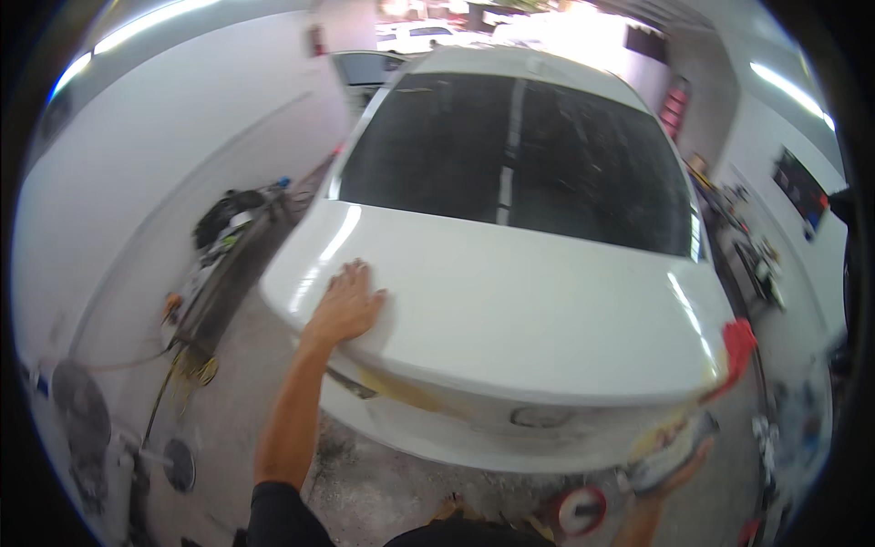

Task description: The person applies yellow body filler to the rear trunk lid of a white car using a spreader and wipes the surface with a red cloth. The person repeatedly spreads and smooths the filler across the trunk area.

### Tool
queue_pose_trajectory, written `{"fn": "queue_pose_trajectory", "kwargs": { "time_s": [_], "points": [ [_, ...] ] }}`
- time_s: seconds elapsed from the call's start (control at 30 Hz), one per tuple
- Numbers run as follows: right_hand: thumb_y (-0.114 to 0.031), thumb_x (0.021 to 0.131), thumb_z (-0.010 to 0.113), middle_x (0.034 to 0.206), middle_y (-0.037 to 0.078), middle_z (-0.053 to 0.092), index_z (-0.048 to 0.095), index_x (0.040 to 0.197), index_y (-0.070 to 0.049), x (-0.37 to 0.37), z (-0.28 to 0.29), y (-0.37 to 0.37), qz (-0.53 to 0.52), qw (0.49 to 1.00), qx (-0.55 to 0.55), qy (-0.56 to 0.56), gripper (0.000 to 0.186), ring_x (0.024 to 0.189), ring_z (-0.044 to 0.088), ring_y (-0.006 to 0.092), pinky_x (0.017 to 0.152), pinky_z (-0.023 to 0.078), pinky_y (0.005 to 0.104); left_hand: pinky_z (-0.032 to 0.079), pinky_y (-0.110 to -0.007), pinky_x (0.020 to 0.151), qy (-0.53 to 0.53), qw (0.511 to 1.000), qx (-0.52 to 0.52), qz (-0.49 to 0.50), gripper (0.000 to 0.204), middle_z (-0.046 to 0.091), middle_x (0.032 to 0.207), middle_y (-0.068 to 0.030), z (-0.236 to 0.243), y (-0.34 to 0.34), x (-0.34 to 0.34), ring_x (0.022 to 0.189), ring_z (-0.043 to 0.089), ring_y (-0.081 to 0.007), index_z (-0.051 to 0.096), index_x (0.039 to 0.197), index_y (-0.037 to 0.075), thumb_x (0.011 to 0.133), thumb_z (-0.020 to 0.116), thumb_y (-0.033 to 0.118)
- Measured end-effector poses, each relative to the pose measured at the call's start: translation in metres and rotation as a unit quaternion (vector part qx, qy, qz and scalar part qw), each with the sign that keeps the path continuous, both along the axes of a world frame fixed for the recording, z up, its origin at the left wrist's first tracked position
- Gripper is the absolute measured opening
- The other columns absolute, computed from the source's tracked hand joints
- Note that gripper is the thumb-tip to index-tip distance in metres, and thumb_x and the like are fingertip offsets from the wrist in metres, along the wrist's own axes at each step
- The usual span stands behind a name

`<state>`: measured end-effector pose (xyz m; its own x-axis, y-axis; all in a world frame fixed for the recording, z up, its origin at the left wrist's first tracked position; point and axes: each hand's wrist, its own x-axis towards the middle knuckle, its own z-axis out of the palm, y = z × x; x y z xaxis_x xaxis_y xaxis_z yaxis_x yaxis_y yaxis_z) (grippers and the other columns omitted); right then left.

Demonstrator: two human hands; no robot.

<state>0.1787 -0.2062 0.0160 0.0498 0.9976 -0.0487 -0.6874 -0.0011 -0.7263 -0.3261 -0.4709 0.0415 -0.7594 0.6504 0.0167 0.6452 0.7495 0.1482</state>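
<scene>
The white car stands with its rear toward me. My left hand lies flat on the left part of its trunk lid, fingers spread, holding nothing. At the lower right, my right hand is closed around a long grey sanding block, blurred by motion. The block is at the car's right rear corner, beside yellowish filler patches. Whether it touches the panel I cannot tell. A red cloth hangs on the trunk's right edge. More yellowish filler runs along the left rear edge.
A low bench with tools and dark material stands along the left wall. A fan is at the lower left. A red-rimmed round container sits on the floor near me. Shelving with items lines the right wall.
</scene>
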Motion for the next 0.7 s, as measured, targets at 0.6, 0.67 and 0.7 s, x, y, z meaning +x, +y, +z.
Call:
{"fn": "queue_pose_trajectory", "kwargs": {
  "time_s": [0.6,0.67,0.7],
  "points": [
    [-0.052,0.111,0.047,0.108,0.013,0.067,0.057,0.132,-0.006,0.203,-0.073,-0.055,-0.016,0.978,-0.174,0.110,0.052,0.081,0.066,0.0241,0.068,0.059,0.0397,0.030,-0.057,0.124,0.213,0.887,0.178,-0.369,0.071,0.046,0.164,-0.0142,0.008,0.229,0.387,0.150,0.044,-0.0387,0.043,0.162,0.013,0.099,0.068,0.035],
    [-0.062,0.108,0.052,0.095,0.010,0.066,0.055,0.128,-0.004,0.267,-0.102,-0.070,-0.102,0.971,-0.180,0.122,0.061,0.074,0.064,0.0194,0.059,0.056,0.0355,0.031,-0.055,0.123,0.241,0.886,0.198,-0.344,0.070,0.049,0.162,-0.0112,0.011,0.237,0.393,0.150,0.045,-0.0351,0.044,0.163,0.017,0.099,0.068,0.034],
    [-0.062,0.108,0.052,0.094,0.009,0.064,0.053,0.125,-0.005,0.301,-0.117,-0.082,-0.149,0.963,-0.194,0.113,0.060,0.072,0.063,0.0187,0.058,0.056,0.0352,0.031,-0.054,0.123,0.256,0.883,0.201,-0.337,0.069,0.051,0.161,-0.0098,0.013,0.237,0.393,0.149,0.046,-0.0331,0.044,0.163,0.019,0.100,0.068,0.033]
  ]
}}
